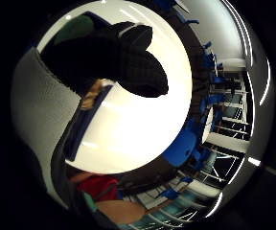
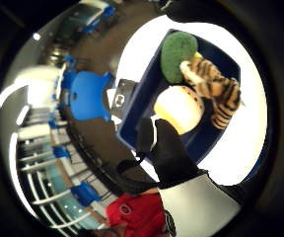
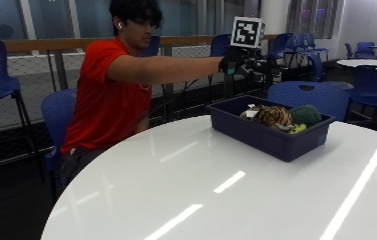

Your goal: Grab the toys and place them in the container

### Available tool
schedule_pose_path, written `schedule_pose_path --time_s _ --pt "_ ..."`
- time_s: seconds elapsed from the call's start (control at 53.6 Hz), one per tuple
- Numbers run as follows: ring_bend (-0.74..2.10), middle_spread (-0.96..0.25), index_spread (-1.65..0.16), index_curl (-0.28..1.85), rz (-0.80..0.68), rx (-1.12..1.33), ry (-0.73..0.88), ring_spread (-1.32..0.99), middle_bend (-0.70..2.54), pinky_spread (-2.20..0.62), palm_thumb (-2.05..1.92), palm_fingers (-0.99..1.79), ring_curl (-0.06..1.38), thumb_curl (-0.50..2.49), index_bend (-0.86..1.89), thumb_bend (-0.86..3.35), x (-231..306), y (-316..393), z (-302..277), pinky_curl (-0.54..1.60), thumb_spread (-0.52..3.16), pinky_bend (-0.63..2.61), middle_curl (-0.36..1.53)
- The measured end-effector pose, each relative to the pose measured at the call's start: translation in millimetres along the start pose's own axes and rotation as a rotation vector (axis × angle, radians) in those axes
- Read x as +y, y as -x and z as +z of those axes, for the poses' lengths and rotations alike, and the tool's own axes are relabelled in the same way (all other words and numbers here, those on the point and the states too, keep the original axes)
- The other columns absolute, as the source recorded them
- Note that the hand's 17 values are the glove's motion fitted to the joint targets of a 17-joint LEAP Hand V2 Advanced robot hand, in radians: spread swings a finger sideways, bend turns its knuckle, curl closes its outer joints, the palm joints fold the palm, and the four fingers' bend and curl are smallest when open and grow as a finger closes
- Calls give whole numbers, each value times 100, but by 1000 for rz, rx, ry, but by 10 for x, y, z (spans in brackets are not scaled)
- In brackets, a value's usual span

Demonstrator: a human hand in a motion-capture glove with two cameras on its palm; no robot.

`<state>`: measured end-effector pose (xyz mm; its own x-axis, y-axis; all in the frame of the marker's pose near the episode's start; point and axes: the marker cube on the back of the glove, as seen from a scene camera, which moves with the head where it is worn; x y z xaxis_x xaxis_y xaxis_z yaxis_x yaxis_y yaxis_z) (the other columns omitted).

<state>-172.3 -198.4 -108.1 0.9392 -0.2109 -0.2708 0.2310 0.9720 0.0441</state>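
1. Above the blue container (image 3: 268, 132), my gloved right hand (image 3: 236, 61) hangs in the air, arm stretched out; its fingers (image 1: 128, 62) are relaxed and hold nothing.
2. Inside the container lie the toys: a striped tiger plush (image 2: 213, 89), a green plush (image 2: 177, 54) and a pale yellow round toy (image 2: 179, 107), all touching.
3. Under it is the white round table (image 3: 194, 190).

Round white table (image 3: 194, 175) before me, glossy top. Blue container (image 3: 268, 134) sits directly on it, toward far side. My view shows nothing else resting on tabletop itself.
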Motion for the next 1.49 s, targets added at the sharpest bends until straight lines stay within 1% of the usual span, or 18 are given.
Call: schedule_pose_path --time_s 0.037,0.168,0.28,0.355,0.504,0.616,0.802,1.157,1.493 --pt "26 -7 -46 60 47 18 -3 4 10 5 5 -16 30 54 16 -2 22 -133 79 40 126 131 28" --pt "23 -6 -45 56 66 20 9 6 10 7 4 -15 30 50 17 -2 215 -435 356 38 127 130 24" --pt "21 -6 -44 54 42 11 35 8 11 8 4 -14 30 47 17 -2 435 -646 586 37 127 128 23" --pt "19 -6 -43 52 35 -46 53 8 11 9 5 -14 30 45 18 -1 600 -786 709 36 128 128 22" --pt "18 -6 -42 49 64 -78 61 8 11 10 5 -14 30 43 18 -2 859 -1123 864 35 128 125 20" --pt "18 -6 -42 48 87 -72 34 8 11 10 5 -14 30 41 19 -1 1042 -1357 946 34 129 123 19" --pt "18 -6 -41 47 159 -85 31 8 11 11 6 -14 29 40 19 -1 1428 -1784 1130 33 128 119 18" --pt "17 -6 -41 46 217 -125 23 7 11 11 7 -12 27 37 20 -1 1938 -2246 1365 31 129 114 17" --pt "18 -6 -41 45 241 -136 10 6 11 10 6 -12 26 36 19 -1 2064 -2376 1365 31 129 112 16"
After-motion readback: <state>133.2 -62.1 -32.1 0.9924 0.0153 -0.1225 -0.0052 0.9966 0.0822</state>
